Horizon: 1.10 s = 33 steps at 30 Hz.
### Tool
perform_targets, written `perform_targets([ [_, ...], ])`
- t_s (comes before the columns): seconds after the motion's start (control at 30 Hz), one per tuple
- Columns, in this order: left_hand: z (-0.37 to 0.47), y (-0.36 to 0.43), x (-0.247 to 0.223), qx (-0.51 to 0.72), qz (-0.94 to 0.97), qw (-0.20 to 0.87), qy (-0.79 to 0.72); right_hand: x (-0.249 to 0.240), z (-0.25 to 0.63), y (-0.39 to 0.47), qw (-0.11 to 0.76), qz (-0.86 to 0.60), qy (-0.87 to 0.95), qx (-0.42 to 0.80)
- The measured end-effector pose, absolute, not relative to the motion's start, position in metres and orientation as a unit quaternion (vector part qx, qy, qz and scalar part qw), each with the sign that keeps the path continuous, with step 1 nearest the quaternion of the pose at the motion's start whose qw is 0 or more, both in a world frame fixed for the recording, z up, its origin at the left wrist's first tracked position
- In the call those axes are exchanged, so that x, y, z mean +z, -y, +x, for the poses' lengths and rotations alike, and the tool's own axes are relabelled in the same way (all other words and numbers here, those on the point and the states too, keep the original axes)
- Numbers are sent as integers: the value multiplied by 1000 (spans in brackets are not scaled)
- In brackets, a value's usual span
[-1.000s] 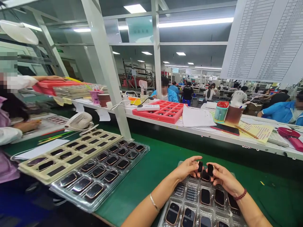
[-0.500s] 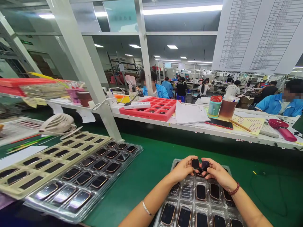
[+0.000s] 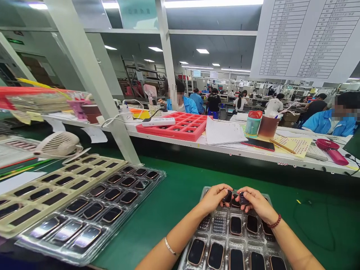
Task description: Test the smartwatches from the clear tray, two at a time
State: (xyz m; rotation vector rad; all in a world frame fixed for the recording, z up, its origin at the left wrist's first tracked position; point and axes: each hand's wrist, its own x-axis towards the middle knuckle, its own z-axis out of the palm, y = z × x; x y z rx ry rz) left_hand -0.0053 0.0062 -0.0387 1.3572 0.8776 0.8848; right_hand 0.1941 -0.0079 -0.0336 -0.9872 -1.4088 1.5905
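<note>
Over the far end of a clear plastic tray [image 3: 221,223], my left hand [image 3: 215,198] pinches a smartwatch case [image 3: 228,196] with a dark screen and rounded corners. My right hand [image 3: 257,204] grips a second watch case [image 3: 243,198], its thumb pressed on the dark screen. The two cases are close together but apart. Beneath and between them, another watch case [image 3: 235,203] is partly hidden. Nearer to me, several gold-edged watch cases [image 3: 236,225] lie face up in the tray's pockets; at least one pocket on the left shows no watch.
To the left lie a second clear tray [image 3: 118,229] of watch cases and a beige tray [image 3: 63,189] with dark screens. A white fan [image 3: 57,145] stands behind them. Across the back runs a shelf [image 3: 219,149] bearing a red compartment tray [image 3: 194,135] and papers. Co-workers sit beyond.
The watch case in my left hand has tilted, and my thumb now covers part of its screen. My right thumb has moved onto the other screen. The whole view has shifted slightly.
</note>
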Motion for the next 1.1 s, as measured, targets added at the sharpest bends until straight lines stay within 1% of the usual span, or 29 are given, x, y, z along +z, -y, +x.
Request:
perform_targets([
  [0.3, 2, 4, -36, 378, 586, 597, -396, -37, 195, 9, 403, -378, 570, 608],
  [0.5, 5, 9, -41, 367, 593, 600, -393, -36, 199, 16, 373, -391, 586, 604],
  [1.1, 0, 11, -41, 362, 605, 582, -405, -36, 200, 16, 351, -386, 627, 579],
])
